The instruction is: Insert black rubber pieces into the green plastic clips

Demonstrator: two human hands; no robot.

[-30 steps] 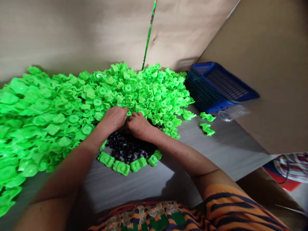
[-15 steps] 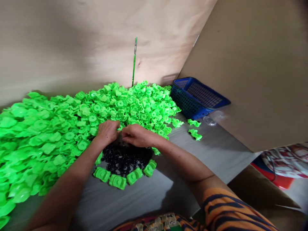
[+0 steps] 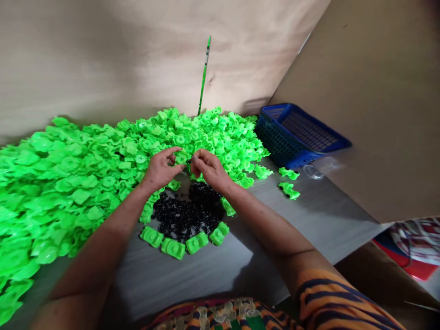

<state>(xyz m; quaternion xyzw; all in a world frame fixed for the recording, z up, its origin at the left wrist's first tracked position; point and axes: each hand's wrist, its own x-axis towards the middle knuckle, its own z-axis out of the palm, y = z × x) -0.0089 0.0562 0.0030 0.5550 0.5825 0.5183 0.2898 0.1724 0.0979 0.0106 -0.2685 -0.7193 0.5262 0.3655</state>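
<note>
While my left hand (image 3: 160, 169) grips a green piece (image 3: 181, 158) just beyond the black heap (image 3: 187, 214) and my right hand (image 3: 210, 171) pinches what seems a small dark bit (image 3: 189, 162), I judge that a loose fingertip hold could drop either one into that heap.

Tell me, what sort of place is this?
Probably a workshop or small factory: a large heap of similar green parts, many small black pieces and a blue basket share one worktop.
</note>
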